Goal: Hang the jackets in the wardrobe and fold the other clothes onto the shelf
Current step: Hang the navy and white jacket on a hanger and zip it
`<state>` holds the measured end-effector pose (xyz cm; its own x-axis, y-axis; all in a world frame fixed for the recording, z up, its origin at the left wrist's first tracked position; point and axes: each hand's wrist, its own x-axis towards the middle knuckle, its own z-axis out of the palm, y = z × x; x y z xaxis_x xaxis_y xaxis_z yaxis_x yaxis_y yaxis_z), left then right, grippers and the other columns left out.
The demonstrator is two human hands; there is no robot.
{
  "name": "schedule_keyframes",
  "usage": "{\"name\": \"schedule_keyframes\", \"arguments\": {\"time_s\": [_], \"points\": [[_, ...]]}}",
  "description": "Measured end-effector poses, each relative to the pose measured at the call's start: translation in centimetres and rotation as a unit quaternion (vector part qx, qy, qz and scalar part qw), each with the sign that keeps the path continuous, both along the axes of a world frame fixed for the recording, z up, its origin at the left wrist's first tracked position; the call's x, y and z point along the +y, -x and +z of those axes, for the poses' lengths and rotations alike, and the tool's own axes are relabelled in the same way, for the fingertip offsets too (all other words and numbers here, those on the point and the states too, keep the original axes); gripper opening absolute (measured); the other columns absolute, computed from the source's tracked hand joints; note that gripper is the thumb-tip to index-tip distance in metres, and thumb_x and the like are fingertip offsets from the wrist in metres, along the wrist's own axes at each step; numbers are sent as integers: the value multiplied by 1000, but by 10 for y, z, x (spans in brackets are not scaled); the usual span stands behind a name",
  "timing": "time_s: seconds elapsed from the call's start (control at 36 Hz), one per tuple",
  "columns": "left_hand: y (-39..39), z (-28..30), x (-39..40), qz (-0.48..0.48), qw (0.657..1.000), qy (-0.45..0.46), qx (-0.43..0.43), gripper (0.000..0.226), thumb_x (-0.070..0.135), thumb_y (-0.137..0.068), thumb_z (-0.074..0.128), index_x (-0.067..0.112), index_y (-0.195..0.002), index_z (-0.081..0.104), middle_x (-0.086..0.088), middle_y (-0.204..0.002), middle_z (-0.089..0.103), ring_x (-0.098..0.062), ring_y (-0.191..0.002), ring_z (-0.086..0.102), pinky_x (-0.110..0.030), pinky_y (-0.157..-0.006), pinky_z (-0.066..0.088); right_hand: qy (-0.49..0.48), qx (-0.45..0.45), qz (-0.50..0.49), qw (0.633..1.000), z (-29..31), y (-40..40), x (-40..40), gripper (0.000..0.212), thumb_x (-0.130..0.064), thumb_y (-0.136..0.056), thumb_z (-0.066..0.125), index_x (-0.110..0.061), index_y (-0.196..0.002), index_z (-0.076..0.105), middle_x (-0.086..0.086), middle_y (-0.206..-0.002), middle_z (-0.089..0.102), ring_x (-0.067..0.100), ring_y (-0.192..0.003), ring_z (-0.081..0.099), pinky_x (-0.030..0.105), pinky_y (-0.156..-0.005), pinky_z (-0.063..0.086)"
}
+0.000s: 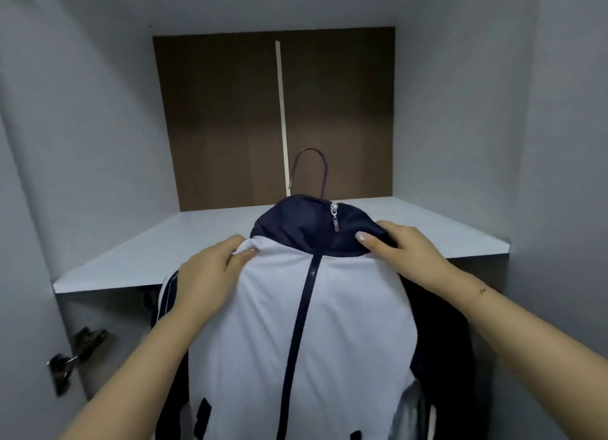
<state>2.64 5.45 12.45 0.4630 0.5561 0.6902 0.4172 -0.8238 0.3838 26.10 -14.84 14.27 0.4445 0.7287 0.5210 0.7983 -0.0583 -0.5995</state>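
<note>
The person stands at the open wardrobe [460, 94] with a white and navy jacket [329, 324] held up in front of the shelf [164, 252]. The jacket is already on a hanger [317, 166], whose purple hook rises behind the collar, free of any rail. The left hand [210, 268] grips the white shoulder, its fingers curled into the cloth and bunching it. The right hand [401, 249] holds the navy collar on the other side, thumb on top and pressed into the fabric, the other fingers tucked behind it. The zip is closed to the neck.

This looks like the hanging step for 1 jacket, with both hands settling the shoulders over the hanger. The next move likely calls for lowering the jacket under the shelf and catching the hook on a rail.

No rail shows; it is probably below the shelf, behind the jacket. Dark cloth with white stripes peeks out at the left and right, but I cannot tell whether it is sleeves or other garments. The hanger's arms are covered. A hinge [77, 357] sits on the left door.
</note>
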Motion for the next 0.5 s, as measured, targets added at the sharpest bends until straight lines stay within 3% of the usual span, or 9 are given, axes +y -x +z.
{"name": "schedule_keyframes", "arguments": {"time_s": [0.11, 0.19, 0.25, 0.31, 0.39, 0.44, 0.5], "points": [[35, -28, -29, -26, 999, -7, -26, 11, 48, -95, 48, 49, -85, 54, 28, -82, 58, 2, -73, 56, -21, -61, 36, 96, -33, 8, 995, -22, 31, -47, 45, -71, -83, 48, -33, -98, 67, -14, -93, 72, 5, -88, 65, 38, -85, 52], [53, -48, -48, -59, 997, 30, -34, 11, 50, -91, 47, 53, -89, 57, 29, -84, 61, 7, -84, 55, -11, -67, 35, 121, -27, 16, 992, -36, 55, -72, 27, -64, -83, 53, -45, -99, 63, -20, -97, 71, -1, -89, 65, 25, -78, 50], [57, -63, -62, -98, 993, 57, -39, 15, 50, -87, 45, 52, -89, 60, 27, -85, 62, 8, -87, 55, -8, -70, 35, 122, -5, 18, 992, -47, 73, -80, 26, -60, -84, 52, -43, -102, 61, -20, -98, 71, -3, -90, 64, 24, -80, 49], [55, -79, -72, -136, 987, 73, -35, 14, 42, -92, 50, 42, -89, 63, 24, -86, 64, 4, -87, 57, -11, -70, 38, 116, 28, 21, 993, -62, 90, -82, 24, -49, -90, 53, -30, -99, 63, -9, -96, 70, 2, -88, 61, 33, -84, 50], [43, -109, -81, -180, 980, 77, -23, 18, 15, -95, 57, 26, -85, 66, 14, -83, 65, -5, -82, 59, -29, -75, 44, 115, 96, 11, 989, -88, 112, -85, 28, -30, -96, 57, -3, -92, 64, 22, -91, 66, 14, -81, 57, 46, -84, 48], [35, -131, -85, -198, 975, 101, -21, 17, 6, -93, 59, 19, -86, 66, 11, -85, 63, -11, -83, 59, -40, -81, 45, 105, 148, -18, 983, -106, 121, -91, 28, -27, -95, 60, -1, -89, 65, 24, -90, 67, 23, -82, 63, 45, -84, 49], [28, -155, -84, -173, 977, 120, -6, 11, 13, -94, 60, 21, -90, 67, 9, -90, 62, -16, -90, 58, -41, -87, 39, 88, 198, -59, 974, -123, 124, -99, 22, -27, -93, 63, -9, -82, 69, 13, -81, 71, 25, -80, 66, 41, -79, 50]]}}
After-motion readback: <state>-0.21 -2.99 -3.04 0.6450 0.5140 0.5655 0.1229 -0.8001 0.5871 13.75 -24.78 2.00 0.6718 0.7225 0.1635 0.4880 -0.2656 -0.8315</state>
